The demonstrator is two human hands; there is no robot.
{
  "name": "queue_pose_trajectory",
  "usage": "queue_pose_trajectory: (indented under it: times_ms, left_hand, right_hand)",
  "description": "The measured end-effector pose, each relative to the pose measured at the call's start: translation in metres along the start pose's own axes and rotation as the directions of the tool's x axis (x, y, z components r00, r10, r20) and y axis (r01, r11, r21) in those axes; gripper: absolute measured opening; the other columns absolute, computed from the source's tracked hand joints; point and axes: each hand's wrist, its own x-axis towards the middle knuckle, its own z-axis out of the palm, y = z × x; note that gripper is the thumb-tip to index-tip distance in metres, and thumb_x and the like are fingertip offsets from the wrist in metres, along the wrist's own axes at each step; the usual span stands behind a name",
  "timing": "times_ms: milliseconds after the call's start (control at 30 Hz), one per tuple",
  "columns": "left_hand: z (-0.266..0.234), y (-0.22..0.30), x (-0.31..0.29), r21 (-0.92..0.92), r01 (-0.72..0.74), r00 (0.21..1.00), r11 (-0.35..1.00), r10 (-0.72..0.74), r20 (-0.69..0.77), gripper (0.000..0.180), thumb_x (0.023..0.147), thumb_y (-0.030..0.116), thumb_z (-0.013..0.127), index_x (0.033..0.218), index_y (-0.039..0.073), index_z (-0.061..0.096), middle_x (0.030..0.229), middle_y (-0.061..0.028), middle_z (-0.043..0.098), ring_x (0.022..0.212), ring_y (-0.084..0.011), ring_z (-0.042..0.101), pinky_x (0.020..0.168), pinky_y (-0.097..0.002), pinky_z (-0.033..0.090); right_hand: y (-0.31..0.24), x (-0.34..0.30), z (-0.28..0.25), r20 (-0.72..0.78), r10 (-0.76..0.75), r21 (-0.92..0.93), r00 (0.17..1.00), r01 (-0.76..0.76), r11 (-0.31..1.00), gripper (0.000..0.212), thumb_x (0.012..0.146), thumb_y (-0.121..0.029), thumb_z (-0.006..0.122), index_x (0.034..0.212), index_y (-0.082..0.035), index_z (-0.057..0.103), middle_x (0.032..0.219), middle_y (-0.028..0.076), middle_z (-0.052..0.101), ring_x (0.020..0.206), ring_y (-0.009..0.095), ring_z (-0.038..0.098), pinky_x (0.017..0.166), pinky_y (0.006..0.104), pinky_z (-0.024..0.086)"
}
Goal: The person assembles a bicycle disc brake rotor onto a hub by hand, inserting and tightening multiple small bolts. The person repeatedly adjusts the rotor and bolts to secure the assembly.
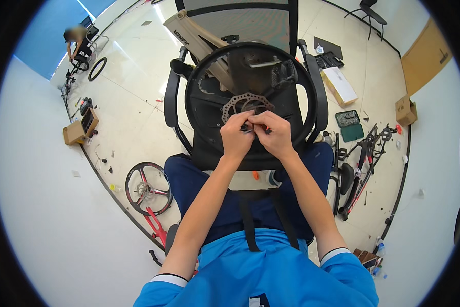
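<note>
A black bicycle wheel (190, 118) lies flat on the seat of a black office chair (201, 156) in front of me. At its hub is a metal brake disc (233, 106) with holes around its edge. Both hands meet just over the near side of this disc. My left hand (237, 135) has its thumb and fingers pinched together. Close against it, my right hand (274, 134) is pinched in the same way. Whatever sits between the fingertips is too small and covered to make out. A dark pedal (284, 74) shows by the wheel's far right side.
A cream bicycle frame (196, 37) leans across the chair. Left on the floor lie a red-and-black wheel (144, 190) and an open cardboard box (76, 132). To the right are a green case (351, 133), a white box (339, 86) and a bicycle frame (364, 158). Another person (78, 43) works far left.
</note>
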Motion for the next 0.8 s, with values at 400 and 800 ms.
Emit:
queue_pose_trajectory:
  times_ms: [400, 800]
  left_hand:
    - [0.008, -0.007, 0.010, -0.190, 0.041, 0.999, 0.981, -0.037, 0.022, 0.020, 0.073, -0.008, 0.070, 0.092, -0.002, 0.075, 0.095, -0.0112, 0.074, 0.079, -0.0197, 0.071, 0.072, -0.0279, 0.056]
    - [0.004, 0.005, 0.004, -0.110, 0.080, 0.997, 0.991, -0.080, 0.008, 0.019, 0.072, -0.007, 0.075, 0.090, -0.001, 0.074, 0.091, -0.0097, 0.073, 0.072, -0.0196, 0.070, 0.064, -0.0276, 0.056]
  right_hand:
    - [-0.014, 0.009, 0.001, -0.044, 0.072, -0.089, 0.996, -0.076, 0.993, 0.016, 0.076, 0.004, 0.078, 0.089, 0.001, 0.069, 0.087, 0.010, 0.070, 0.079, 0.024, 0.070, 0.070, 0.0294, 0.055]
    - [-0.006, 0.010, -0.017, -0.001, 0.000, -0.123, 1.000, 0.000, 0.992, 0.027, 0.077, 0.008, 0.071, 0.102, -0.002, 0.075, 0.093, 0.011, 0.076, 0.078, 0.024, 0.075, 0.068, 0.0286, 0.058]
